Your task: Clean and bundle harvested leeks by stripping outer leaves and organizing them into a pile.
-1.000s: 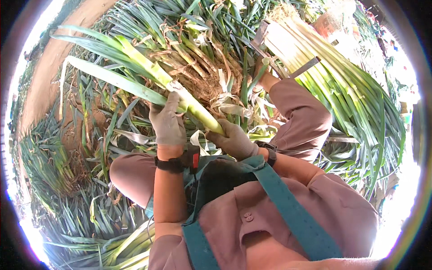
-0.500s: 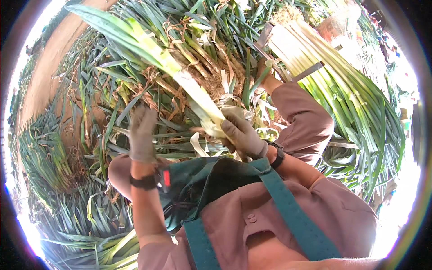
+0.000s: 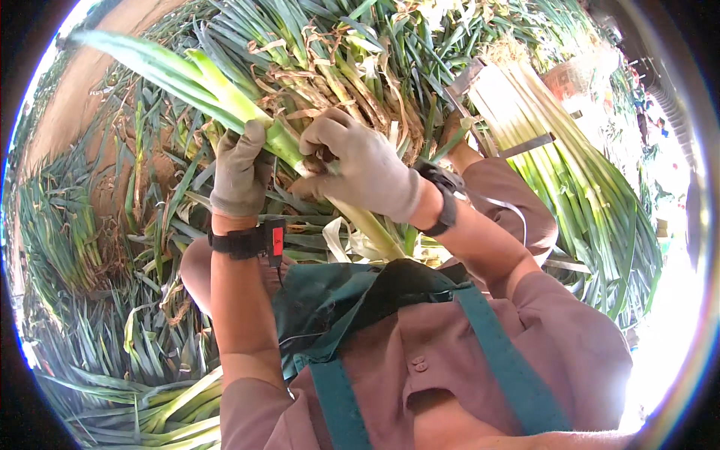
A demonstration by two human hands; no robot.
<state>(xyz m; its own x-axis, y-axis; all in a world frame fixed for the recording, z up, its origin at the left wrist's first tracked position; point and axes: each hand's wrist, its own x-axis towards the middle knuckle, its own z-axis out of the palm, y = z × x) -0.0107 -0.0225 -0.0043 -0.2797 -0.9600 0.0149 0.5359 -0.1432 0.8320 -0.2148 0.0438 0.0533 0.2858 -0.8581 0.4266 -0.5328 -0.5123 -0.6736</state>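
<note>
Both my hands wear grey gloves and hold one long leek [image 3: 225, 105]. My left hand [image 3: 238, 171] grips the green part of the stalk from below. My right hand [image 3: 360, 166] closes over the stalk just right of it, fingers pinching at a dry outer leaf where green meets pale. The leek's pale lower end [image 3: 375, 229] runs down under my right wrist toward my teal apron [image 3: 337, 300]. Its green leaves stretch up to the left.
A big heap of leeks with dry brown leaves [image 3: 352, 67] lies ahead. A tidy bundle of trimmed leeks [image 3: 570, 165] lies at the right on a metal frame. Leaf scraps [image 3: 150, 375] cover the ground at the left and bottom, bare soil [image 3: 75, 105] beyond.
My left hand came back up and took hold of the stalk again. My right hand slid up from the pale lower end to the leaf base. The leek sits closer to me.
</note>
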